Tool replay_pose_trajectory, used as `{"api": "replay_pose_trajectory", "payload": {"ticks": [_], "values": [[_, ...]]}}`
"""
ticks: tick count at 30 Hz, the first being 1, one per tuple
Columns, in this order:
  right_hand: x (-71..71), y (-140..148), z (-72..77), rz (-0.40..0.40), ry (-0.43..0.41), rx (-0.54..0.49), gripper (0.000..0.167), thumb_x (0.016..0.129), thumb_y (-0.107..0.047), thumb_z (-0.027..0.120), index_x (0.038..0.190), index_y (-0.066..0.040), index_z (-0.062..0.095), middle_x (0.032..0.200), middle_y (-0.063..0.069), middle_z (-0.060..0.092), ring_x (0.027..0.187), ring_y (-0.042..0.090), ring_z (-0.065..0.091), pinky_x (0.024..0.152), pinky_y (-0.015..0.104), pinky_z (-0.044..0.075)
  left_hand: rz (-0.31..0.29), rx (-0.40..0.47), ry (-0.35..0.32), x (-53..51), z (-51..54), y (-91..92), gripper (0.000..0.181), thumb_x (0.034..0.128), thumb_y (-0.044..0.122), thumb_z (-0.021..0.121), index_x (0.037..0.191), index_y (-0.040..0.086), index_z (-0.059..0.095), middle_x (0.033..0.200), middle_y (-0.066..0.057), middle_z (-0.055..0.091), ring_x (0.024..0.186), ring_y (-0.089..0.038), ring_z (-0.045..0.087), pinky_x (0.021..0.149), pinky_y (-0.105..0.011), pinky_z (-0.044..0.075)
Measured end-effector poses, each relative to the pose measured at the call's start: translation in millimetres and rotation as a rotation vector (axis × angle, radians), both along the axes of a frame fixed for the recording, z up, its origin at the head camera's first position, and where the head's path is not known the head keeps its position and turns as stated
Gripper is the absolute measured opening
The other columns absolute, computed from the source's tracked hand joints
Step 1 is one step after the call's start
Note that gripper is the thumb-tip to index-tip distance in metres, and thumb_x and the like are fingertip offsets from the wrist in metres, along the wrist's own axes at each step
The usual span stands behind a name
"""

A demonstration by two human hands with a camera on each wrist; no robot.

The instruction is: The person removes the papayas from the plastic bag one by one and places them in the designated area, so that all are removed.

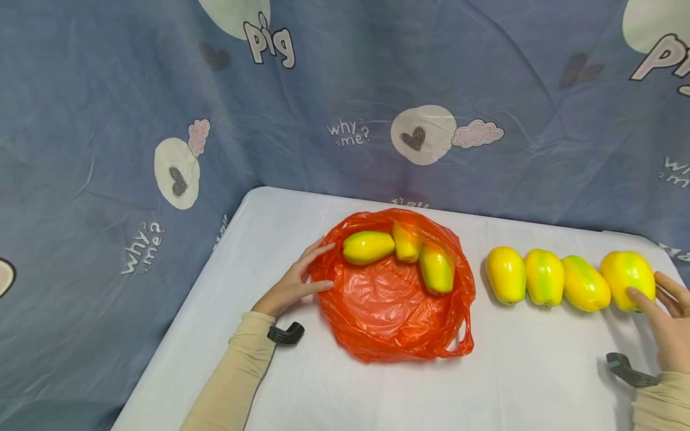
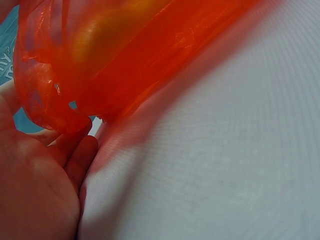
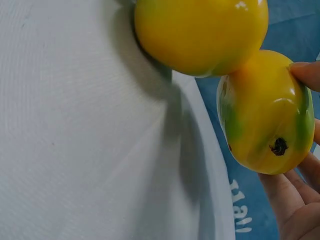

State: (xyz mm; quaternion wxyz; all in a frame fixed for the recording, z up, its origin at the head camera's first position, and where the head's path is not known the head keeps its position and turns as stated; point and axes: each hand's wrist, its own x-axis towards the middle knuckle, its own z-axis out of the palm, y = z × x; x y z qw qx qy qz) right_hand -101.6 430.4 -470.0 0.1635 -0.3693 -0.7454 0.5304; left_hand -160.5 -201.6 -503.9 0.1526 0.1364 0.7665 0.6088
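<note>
An orange-red plastic bag lies with its mouth spread, three yellow-green fruits inside along its far side. At its left rim, my left hand touches the plastic with spread fingers; the left wrist view has the fingers of this hand against the bag. Far right, my right hand holds the end fruit of a row, thumb on its near side. In the right wrist view, thumb and fingers of the hand lie around this fruit, beside another fruit.
Right of the bag, three more yellow-green fruits stand side by side on the white table. A bag handle loop lies at the bag's lower right. Blue printed cloth hangs behind the table and at its left.
</note>
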Motion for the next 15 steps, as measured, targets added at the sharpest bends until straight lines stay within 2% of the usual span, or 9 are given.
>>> {"api": "replay_pose_trajectory", "payload": {"ticks": [5,10,15], "values": [[0.2,2.0,-1.1,0.038,-0.036,-0.013,0.064,0.101,-0.013,0.064,0.158,-0.030,0.041,0.165,-0.022,0.033,0.153,-0.004,0.028,0.117,0.004,0.025,0.000,-0.001,0.003,-0.8,-1.7,-0.1,0.074,0.0891,0.025,0.080,0.153,0.040,0.045,0.172,0.018,0.011,0.163,-0.018,0.006,0.132,-0.053,0.016],[3.5,8.1,-8.4,0.124,-0.070,0.007,0.067,0.102,-0.018,0.064,0.161,-0.030,0.035,0.166,-0.023,0.027,0.153,-0.007,0.024,0.117,0.003,0.021,-0.004,0.007,0.004,-0.9,-2.1,-0.3,0.075,0.0890,0.026,0.080,0.153,0.040,0.045,0.172,0.017,0.011,0.163,-0.019,0.006,0.131,-0.054,0.017],[3.9,10.7,-12.7,0.160,-0.068,0.023,0.067,0.102,-0.018,0.064,0.161,-0.030,0.034,0.165,-0.024,0.028,0.151,-0.009,0.026,0.117,0.003,0.019,-0.003,0.003,0.004,-0.1,-0.7,-0.2,0.075,0.0889,0.026,0.080,0.154,0.040,0.045,0.172,0.017,0.011,0.163,-0.019,0.006,0.131,-0.054,0.017]]}}
